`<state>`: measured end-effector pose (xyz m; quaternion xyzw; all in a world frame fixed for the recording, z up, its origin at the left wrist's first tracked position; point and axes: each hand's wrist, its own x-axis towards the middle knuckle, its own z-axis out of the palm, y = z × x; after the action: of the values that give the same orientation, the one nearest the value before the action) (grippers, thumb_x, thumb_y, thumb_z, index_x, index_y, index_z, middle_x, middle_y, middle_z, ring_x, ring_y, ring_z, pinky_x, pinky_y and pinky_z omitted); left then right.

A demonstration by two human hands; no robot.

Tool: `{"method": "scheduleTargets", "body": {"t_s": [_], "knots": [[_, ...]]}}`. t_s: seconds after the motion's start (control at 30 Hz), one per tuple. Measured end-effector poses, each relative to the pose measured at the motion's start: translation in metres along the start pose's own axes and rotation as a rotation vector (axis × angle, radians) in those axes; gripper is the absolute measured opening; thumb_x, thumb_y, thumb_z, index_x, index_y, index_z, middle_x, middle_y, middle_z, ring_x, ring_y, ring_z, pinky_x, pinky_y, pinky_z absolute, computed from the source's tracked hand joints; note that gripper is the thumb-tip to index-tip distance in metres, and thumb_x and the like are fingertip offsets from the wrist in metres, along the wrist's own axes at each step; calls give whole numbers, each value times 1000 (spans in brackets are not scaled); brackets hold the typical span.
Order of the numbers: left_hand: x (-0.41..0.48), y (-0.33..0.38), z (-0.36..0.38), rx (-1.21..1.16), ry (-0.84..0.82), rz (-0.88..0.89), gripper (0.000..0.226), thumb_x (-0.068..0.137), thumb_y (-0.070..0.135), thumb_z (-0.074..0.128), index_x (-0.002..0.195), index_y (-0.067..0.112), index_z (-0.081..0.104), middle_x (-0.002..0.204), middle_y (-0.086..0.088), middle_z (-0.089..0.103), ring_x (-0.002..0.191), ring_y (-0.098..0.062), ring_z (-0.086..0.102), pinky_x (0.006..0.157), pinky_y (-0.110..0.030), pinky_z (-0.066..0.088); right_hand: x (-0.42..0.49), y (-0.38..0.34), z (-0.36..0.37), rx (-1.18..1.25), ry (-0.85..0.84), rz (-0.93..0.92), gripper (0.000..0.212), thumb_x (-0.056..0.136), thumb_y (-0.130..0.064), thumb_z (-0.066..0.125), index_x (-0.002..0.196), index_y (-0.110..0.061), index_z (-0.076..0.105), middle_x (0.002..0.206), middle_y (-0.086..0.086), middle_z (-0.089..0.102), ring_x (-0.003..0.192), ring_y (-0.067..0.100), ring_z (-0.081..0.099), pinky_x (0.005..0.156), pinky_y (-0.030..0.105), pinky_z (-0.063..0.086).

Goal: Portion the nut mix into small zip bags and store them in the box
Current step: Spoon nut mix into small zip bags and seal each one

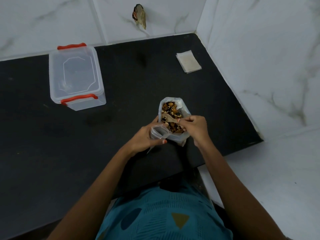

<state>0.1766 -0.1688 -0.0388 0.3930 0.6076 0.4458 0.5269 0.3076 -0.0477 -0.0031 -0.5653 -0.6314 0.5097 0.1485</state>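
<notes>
near: our left hand (147,135) grips the open small zip bag (158,133) | right hand (195,126) pinches a wooden spoon (168,118) in the nut mix bag (170,108) | progress: early, we judge, nothing bagged yet | far left: box (76,75), apparently empty, lid on, blocking storage | far right: spare bags (188,61) on tabletop (131,87)

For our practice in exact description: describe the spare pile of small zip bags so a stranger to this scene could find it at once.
Start at the black counter and follow it toward its far right corner, where the marble walls meet. A flat, pale pile of zip bags lies there alone. Unlike the bag in the left hand, nothing touches it.
</notes>
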Motion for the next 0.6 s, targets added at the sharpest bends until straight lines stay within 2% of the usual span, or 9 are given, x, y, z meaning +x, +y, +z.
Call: {"method": "scheduleTargets", "body": {"t_s": [0.1, 0.2, 0.27, 0.3, 0.37, 0.43, 0.5, 0.6], "knots": [[0, 0, -1, 3, -7, 9, 52, 77, 1, 69, 122, 19, 52, 127, 35, 27, 108, 27, 36, 82, 2, 37, -7, -5, 8, -307, -33, -220, 8, 84, -9, 64, 88, -4, 68, 80, 0, 65, 68, 2, 58, 57, 12, 46], [1, -1, 0, 4, -6, 10, 54, 77, 1, 69, 124, 17, 51, 133, 27, 25, 109, 26, 34, 83, 2, 36, -8, -12, 12, -375, -64, -210, 8, 85, -10, 63, 88, -4, 67, 83, 1, 64, 72, 4, 58, 56, 13, 45], [2, -1, 0, 8, -21, 10, 52, 77, 1, 69, 122, 19, 51, 136, 23, 26, 108, 28, 36, 84, 1, 37, -4, -17, 9, -309, -82, -113, 6, 84, -10, 65, 86, -5, 67, 76, -4, 59, 67, 2, 55, 52, 12, 43], [2, -1, 1, 15, -21, 4, 52, 76, 3, 70, 121, 21, 52, 141, 20, 25, 112, 25, 34, 86, 0, 37, -2, -17, 7, -246, -85, -63, 3, 83, -9, 65, 82, -6, 67, 72, -5, 58, 64, 1, 54, 51, 12, 42], [2, 0, 0, 33, -14, -6, 52, 76, 4, 71, 120, 26, 52, 149, 13, 21, 122, 14, 30, 88, 0, 36, 1, -15, 1, -101, -73, 41, 12, 82, -6, 66, 71, -9, 64, 65, -1, 58, 60, 3, 54, 54, 14, 42], [1, 2, -2, 47, -10, -2, 52, 76, 4, 70, 118, 29, 52, 152, 10, 20, 125, 10, 27, 88, 1, 36, 0, -10, -4, -4, -69, 138, 11, 81, -6, 66, 71, -8, 63, 63, 1, 58, 59, 5, 53, 55, 16, 42], [-1, 4, -4, 60, -11, -3, 52, 77, 4, 69, 118, 30, 51, 152, 10, 19, 128, 7, 24, 89, 2, 34, 0, -5, -7, 59, -65, 180, 7, 81, -7, 67, 75, -4, 65, 61, 1, 57, 55, 5, 50, 53, 16, 41], [-5, 8, -8, 98, -14, -24, 55, 78, 6, 69, 123, 31, 48, 155, 7, 11, 131, 5, 16, 94, -2, 28, -2, -2, -12, 113, -63, 195, 13, 81, -8, 67, 69, -8, 63, 59, 1, 56, 51, 5, 47, 47, 12, 40]]}}
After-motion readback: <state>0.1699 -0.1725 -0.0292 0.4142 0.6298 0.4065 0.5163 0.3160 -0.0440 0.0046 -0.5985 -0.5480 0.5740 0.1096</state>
